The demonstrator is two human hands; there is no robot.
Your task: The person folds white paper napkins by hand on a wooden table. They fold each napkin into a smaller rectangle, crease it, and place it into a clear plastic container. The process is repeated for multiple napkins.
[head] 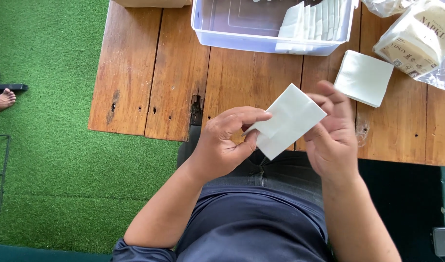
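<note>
Head view: a white paper napkin (289, 120), partly folded with a crease across it, is held tilted in the air just above the near edge of the wooden table (149, 77), over the person's lap. Its lower left corner is pinched between thumb and fingers of the left hand (227, 140). Its right edge is gripped by the right hand (332, 133), thumb laid on the upper face, fingers behind; how many fingers touch cannot be told. Both hands are thus closed on the same napkin.

Just beyond the right hand, a small stack of flat white napkins (363, 77) is seen lying on the table, apart from the held one. Further right, an opened plastic napkin pack (419, 39) is set at the table's corner, partly cut off by the frame. At the far edge, a clear plastic bin (232, 29) is placed, with folded napkins (312, 24) stood on edge in a row against its right side. A cardboard box corner (152, 3) is noted at top left. Green artificial turf (42, 145) is seen under the table, and another person's bare foot (4, 100) at the left margin.
</note>
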